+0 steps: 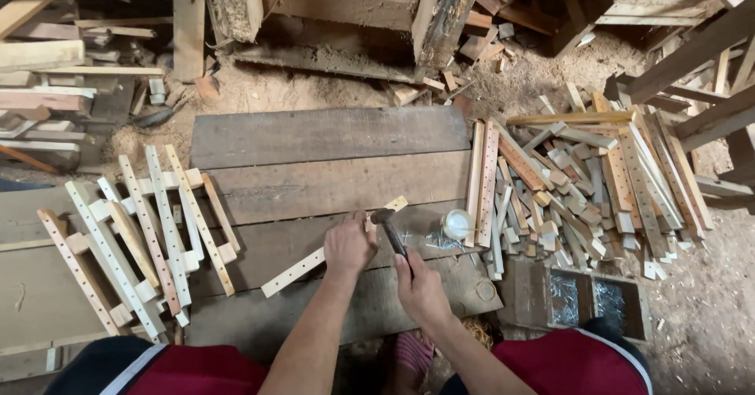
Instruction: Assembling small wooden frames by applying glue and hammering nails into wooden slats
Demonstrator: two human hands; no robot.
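Plank floor (330,135) — left hand (349,245) pinches slat (299,269), right hand (419,285) clamps hammer (391,230).

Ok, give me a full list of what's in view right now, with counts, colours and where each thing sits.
perforated wooden strip: one, pale, diagonal on the planks under the left hand
hammer: one, dark head, in the right hand
work planks: several, grey-brown, centre
assembled strip pieces: a batch, pale, on the left
loose strips and offcuts: large pile, tan, on the right
small round container: one, whitish, by the pile
nails: scattered, silvery, beside the container
wooden box of nails: one, two compartments, lower right
left hand: on the strip
right hand: gripping the hammer handle
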